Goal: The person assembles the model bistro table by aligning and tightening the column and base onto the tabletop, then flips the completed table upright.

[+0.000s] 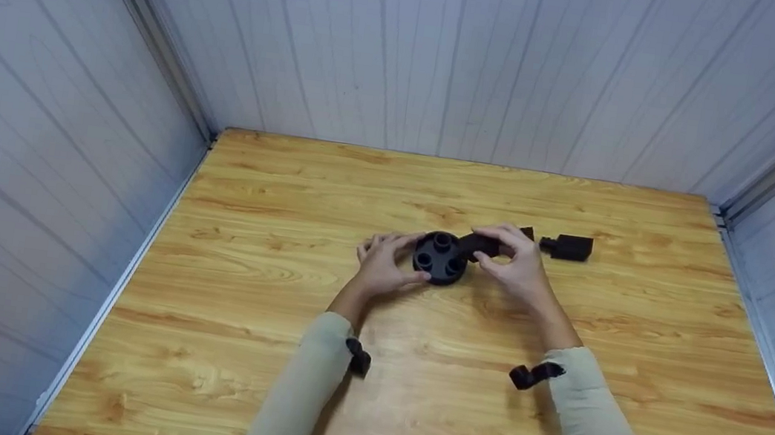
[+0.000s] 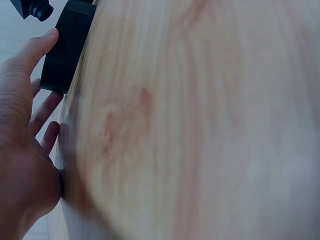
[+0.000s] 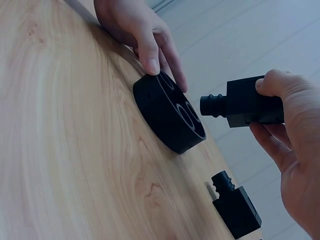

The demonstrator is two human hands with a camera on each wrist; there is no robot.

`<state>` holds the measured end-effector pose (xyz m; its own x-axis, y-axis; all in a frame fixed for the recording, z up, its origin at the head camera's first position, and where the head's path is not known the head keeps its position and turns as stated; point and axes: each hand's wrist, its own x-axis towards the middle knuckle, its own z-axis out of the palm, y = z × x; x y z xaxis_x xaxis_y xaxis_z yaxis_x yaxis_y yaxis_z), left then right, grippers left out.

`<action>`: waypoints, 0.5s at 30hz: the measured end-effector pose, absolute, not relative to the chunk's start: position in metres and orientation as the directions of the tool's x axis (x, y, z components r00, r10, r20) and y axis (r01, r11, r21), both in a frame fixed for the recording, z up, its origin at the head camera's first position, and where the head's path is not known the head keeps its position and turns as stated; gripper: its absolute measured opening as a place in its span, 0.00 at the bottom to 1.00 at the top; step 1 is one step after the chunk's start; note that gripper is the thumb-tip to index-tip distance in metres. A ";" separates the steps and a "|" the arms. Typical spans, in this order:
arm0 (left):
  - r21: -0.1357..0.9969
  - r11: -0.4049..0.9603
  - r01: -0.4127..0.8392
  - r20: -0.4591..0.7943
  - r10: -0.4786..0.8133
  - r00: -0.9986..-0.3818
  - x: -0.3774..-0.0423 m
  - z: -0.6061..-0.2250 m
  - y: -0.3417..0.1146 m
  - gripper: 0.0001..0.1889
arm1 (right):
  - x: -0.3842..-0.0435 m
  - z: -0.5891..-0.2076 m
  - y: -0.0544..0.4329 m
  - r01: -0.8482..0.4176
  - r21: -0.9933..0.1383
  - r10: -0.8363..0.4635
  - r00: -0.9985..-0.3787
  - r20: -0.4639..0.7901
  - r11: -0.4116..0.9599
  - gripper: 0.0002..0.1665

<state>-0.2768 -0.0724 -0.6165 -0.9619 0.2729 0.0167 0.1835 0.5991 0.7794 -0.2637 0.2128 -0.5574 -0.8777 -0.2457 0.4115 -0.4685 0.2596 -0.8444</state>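
Observation:
My left hand (image 1: 383, 268) grips the rim of a round black base (image 3: 162, 115), thumb on the near side and fingers around the far side. Three round sockets show in the base's top face. Just to its right, my right hand (image 1: 514, 266) pinches a black rectangular block (image 3: 245, 100) between thumb and fingers. A ridged peg (image 3: 213, 106) sticks out of this block, tilted toward the sockets and a small gap away from them in the right wrist view. Beyond the right hand lies a similar black block (image 1: 573, 248) with its own ridged peg, on the table.
A dark corner of a black piece (image 1: 527, 233) shows just behind the right fingers. The wood-grain table (image 1: 264, 246) is bounded by pale panel walls (image 1: 409, 56) at the back and both sides. Black wrist-worn cameras (image 1: 358, 358) sit on both sleeves.

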 end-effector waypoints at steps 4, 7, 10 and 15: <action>0.771 0.610 0.184 0.012 0.275 -0.961 -0.277 -0.615 -0.072 0.44 | -0.263 -0.561 0.210 -0.471 -0.850 -0.256 -0.874 0.413 0.236 0.23; 0.765 0.616 0.189 0.016 0.276 -0.961 -0.277 -0.615 -0.072 0.44 | -0.264 -0.565 0.208 -0.474 -0.852 -0.257 -0.871 0.418 0.222 0.22; 0.772 0.608 0.183 0.013 0.273 -0.962 -0.278 -0.617 -0.072 0.44 | -0.264 -0.569 0.206 -0.478 -0.849 -0.265 -0.869 0.419 0.225 0.22; 0.791 0.583 0.183 0.022 0.272 -0.962 -0.280 -0.621 -0.073 0.45 | -0.263 -0.570 0.202 -0.468 -0.843 -0.274 -0.875 0.399 0.266 0.22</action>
